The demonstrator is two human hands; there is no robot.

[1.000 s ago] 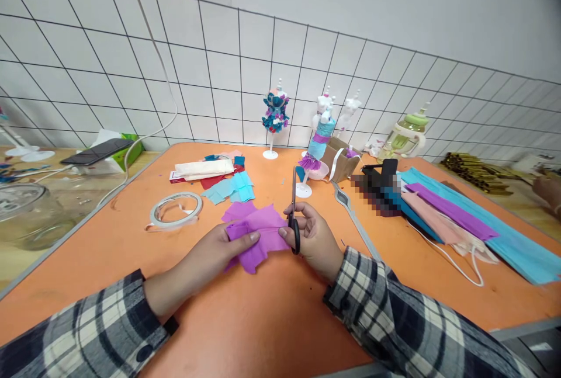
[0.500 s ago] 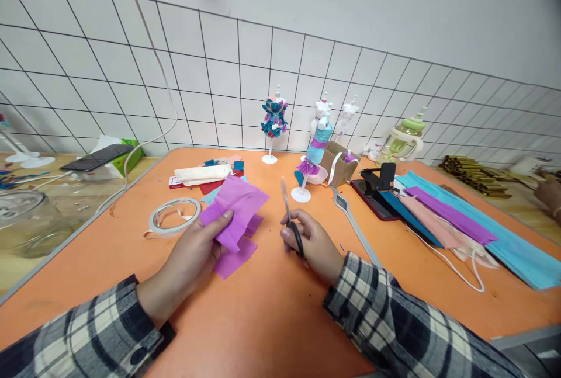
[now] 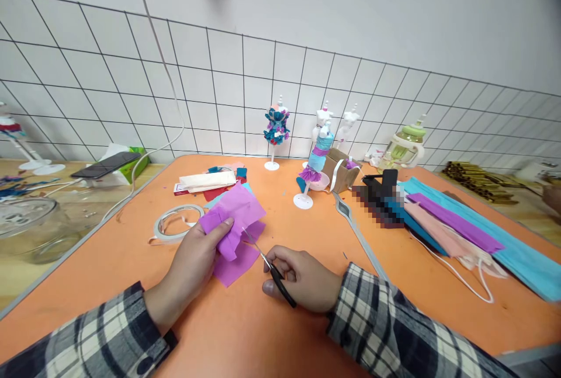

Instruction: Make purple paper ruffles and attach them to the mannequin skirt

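Note:
My left hand [image 3: 197,264] is closed on a piece of purple crepe paper [image 3: 239,211], the thumb pressing on top. Lower layers of the paper fan out beneath, toward the orange table [image 3: 272,337]. In my right hand [image 3: 302,278] is a pair of scissors [image 3: 280,284] with black handles, fingers through the loops. Their blades point up and left, and the tips reach the right side of the purple paper. Whether they cut into it I cannot tell. Behind the left hand lies a roll of white double-sided tape [image 3: 160,232].
A small dress form in blue and purple paper [image 3: 318,159] stands at the centre back, another with dark teal flowers [image 3: 276,127] behind it. Strips of coloured crepe paper [image 3: 464,226] lie at right, near a green-lidded bottle [image 3: 405,144]. A phone [image 3: 107,165] rests at far left.
My right hand has moved down and left, and the scissors have swung from upright to point at the purple paper. The left hand keeps its hold. The camera has tilted slightly.

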